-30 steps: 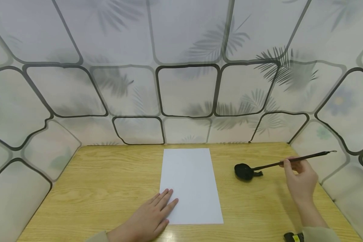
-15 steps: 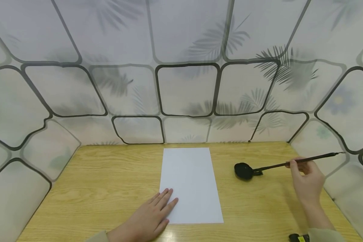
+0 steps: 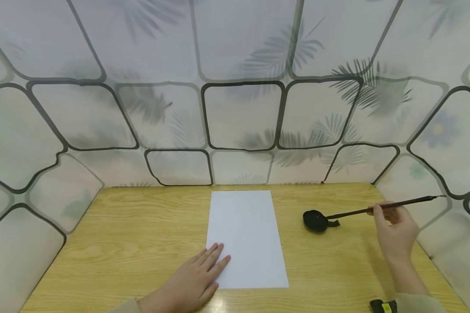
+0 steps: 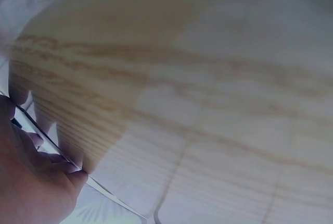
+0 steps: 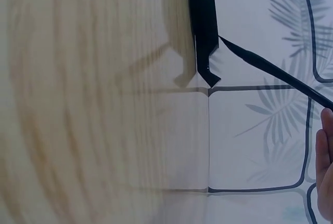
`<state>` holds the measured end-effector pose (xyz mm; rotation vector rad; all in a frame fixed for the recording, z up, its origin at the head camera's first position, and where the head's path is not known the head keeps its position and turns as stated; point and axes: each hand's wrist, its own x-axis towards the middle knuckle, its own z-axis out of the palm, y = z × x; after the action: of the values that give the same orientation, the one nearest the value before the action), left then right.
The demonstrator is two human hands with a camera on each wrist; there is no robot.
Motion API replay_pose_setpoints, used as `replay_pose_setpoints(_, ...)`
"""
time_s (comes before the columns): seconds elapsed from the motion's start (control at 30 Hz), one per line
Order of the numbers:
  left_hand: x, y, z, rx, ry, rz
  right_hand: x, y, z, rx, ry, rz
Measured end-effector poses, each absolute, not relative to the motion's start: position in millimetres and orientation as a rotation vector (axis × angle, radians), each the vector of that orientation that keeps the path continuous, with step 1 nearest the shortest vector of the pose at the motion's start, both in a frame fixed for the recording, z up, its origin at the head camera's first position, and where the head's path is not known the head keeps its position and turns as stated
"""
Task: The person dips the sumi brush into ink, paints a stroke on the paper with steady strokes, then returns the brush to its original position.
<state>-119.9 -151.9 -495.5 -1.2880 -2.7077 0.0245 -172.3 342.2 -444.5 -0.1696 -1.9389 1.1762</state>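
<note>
A white sheet of paper [image 3: 250, 234] lies in the middle of the table in the head view. My left hand [image 3: 192, 278] rests flat on its lower left edge, fingers straight. On the right, my right hand [image 3: 398, 232] pinches a dark calligraphy brush [image 3: 409, 202] along its handle, with a small loop at the far end. The brush slants down to the left, its tip at a small black ink dish [image 3: 314, 221] with a short handle. The right wrist view shows the brush's tip end [image 5: 250, 57] at the rim of the dish [image 5: 204, 21]; the rim hides the bristles.
The wooden table [image 3: 141, 230] meets a patterned wall covering [image 3: 243, 117] at the back and both sides. A black wrist device with a yellow mark [image 3: 384, 307] shows by the right sleeve.
My right hand and the brush shift a little to the right, then slightly back left, the brush end staying at the dish. The left hand and paper keep their place.
</note>
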Motion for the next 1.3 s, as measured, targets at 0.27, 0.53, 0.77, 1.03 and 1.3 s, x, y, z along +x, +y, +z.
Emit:
replay_pose_setpoints(0.27,-120,-152,-496,-1.291,-2.679,0.049,-170,348,-449,-0.218,-1.954,1.15)
replay_pose_setpoints(0.53,-120,-153,-495,-1.272,-2.727,0.028,-169,346,-438,-0.217,-1.93,1.157)
replay_pose_setpoints(0.77,-120,-153,-496,-1.285,-2.705,0.028,-174,340,-440,-0.21,-1.935,1.201)
replay_pose_setpoints(1.03,-121,-151,-495,-1.296,-2.777,-0.023,-169,345,-446,-0.215,-1.974,1.124)
replay_pose_setpoints(1.3,-120,-152,-495,-1.28,-2.762,0.008,-168,352,-438,-0.221,-1.93,1.133)
